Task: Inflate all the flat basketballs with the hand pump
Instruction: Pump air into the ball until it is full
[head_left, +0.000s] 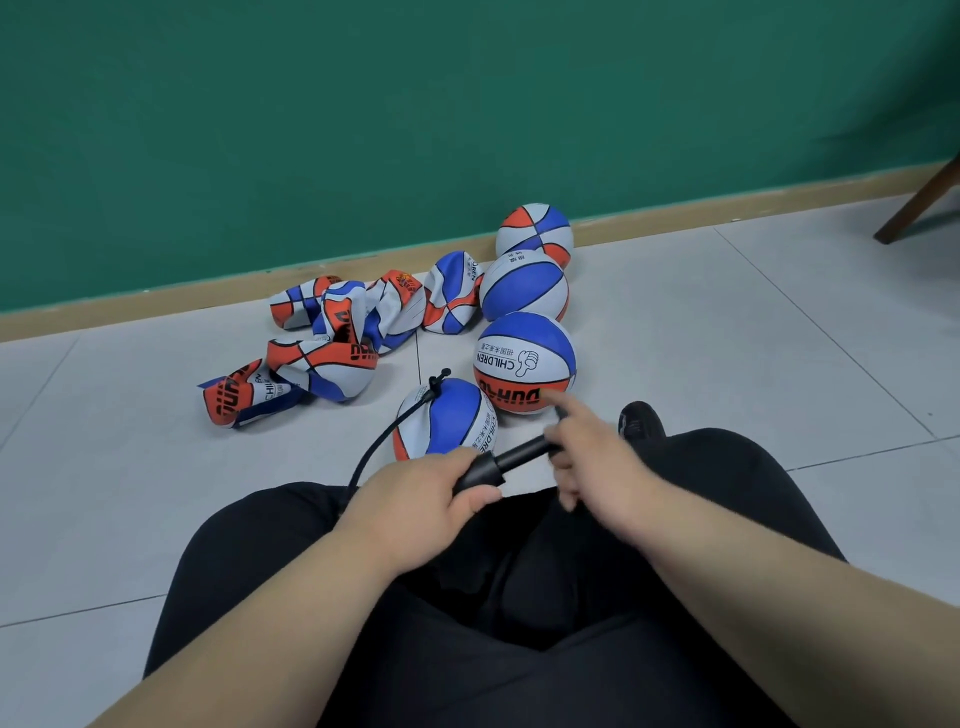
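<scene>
A black hand pump (511, 460) lies across my lap. My left hand (426, 491) grips its barrel. My right hand (592, 457) holds the handle end, index finger stretched out. A thin black hose (387, 436) runs from the pump up to the valve on top of a red, white and blue basketball (447, 418) just in front of my knees. Three round basketballs sit behind it: one (524, 364) close, one (522, 288) farther, one (534, 234) at the wall. Several flat, crumpled basketballs (322, 348) lie in a heap to the left.
I sit on a pale tiled floor (727, 322) in black trousers, one black shoe (641, 421) showing past my right knee. A green wall (415, 104) with a tan skirting board runs behind the balls. A dark wooden chair leg (919, 202) stands at the far right.
</scene>
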